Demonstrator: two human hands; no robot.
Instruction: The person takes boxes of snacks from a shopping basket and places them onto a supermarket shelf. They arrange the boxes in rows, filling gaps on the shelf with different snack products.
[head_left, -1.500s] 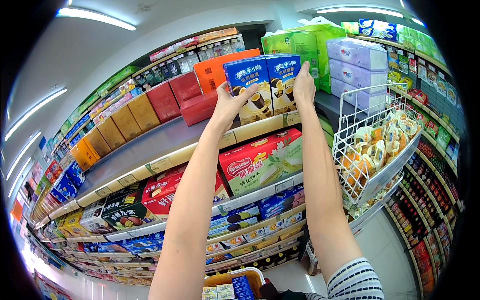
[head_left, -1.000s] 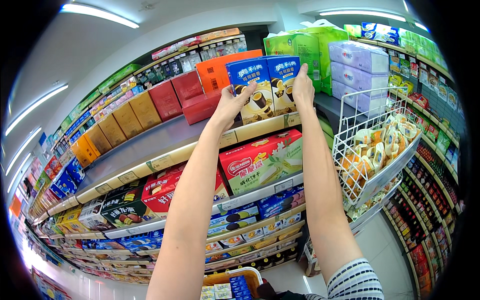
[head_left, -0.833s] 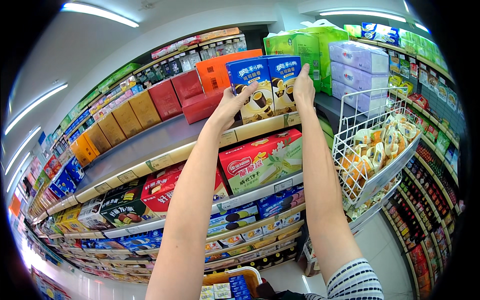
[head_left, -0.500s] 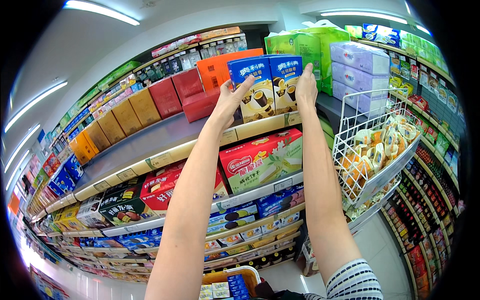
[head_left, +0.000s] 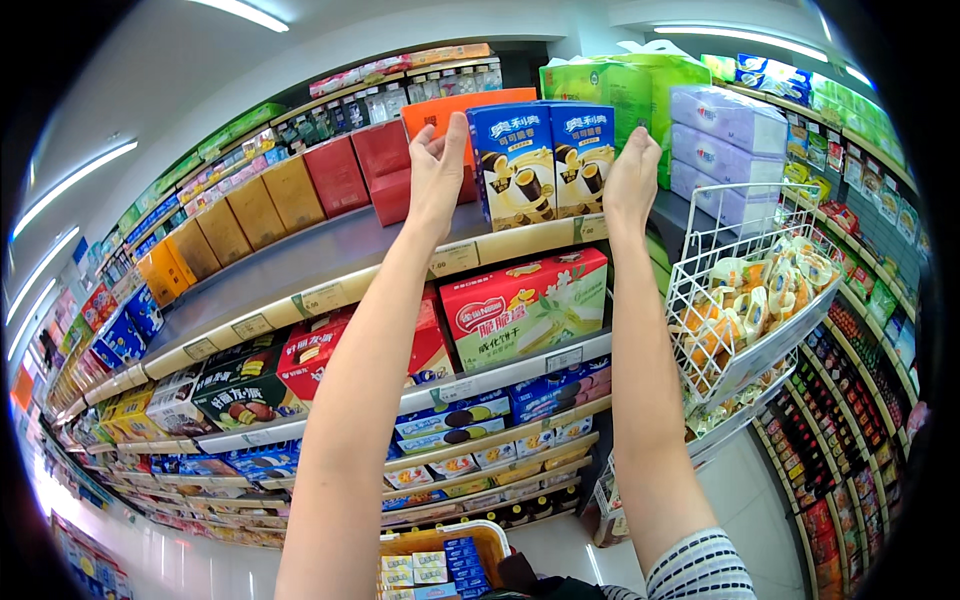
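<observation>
1. The left hand (head_left: 437,175) has been withdrawn from the blue boxes (head_left: 535,165); its fingers are spread, nothing held.
2. The right hand (head_left: 633,180) is loosely curled at their right edge; contact cannot be confirmed.
3. Both boxes are stood upright, side by side, on the upper shelf (head_left: 290,258), apparently self-supported; cream lower fronts are printed with dark rolls.

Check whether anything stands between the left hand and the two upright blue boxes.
Nothing visible stands between the left hand and the two blue boxes. The orange box shows behind both, so it does not block the way.
</observation>
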